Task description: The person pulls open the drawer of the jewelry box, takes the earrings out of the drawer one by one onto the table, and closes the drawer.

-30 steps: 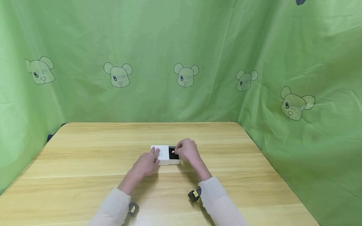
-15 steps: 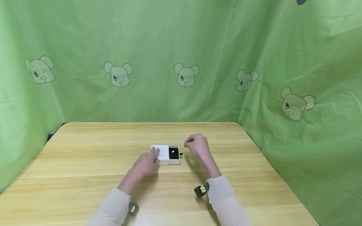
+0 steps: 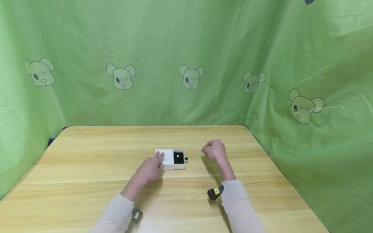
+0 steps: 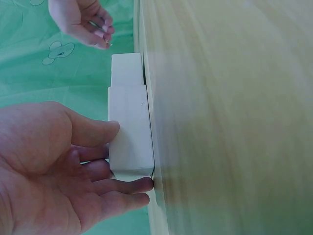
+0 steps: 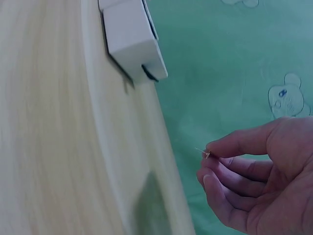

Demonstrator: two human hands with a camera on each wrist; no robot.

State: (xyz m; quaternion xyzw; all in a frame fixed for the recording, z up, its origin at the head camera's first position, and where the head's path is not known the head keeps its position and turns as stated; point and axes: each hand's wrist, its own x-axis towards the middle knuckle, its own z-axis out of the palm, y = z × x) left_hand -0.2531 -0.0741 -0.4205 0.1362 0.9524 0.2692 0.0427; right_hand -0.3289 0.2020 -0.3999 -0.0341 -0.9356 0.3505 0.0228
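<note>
My left hand (image 3: 150,169) holds the sleeve of a small white drawer box (image 3: 168,157) on the table, thumb against its near side and fingers over its top and left end. The box's tray (image 3: 179,167) sticks out to the right; a small pale star-shaped stud (image 3: 178,156) sits on its black insert (image 3: 176,160). To the right, above the table and apart from the box, my right hand (image 3: 215,150) pinches a tiny earring (image 5: 207,154) between thumb and index finger. Its thin post shows in the right wrist view.
A short black pull tab (image 3: 186,158) juts from the tray's right end. The wooden table (image 3: 87,181) reaches back to a green curtain (image 3: 157,38) with bear-head prints, which also hangs along both sides.
My right hand has lifted off the tray and moved right with the earring, uncovering the star stud and the pull tab. My left hand and the box stay in place.
</note>
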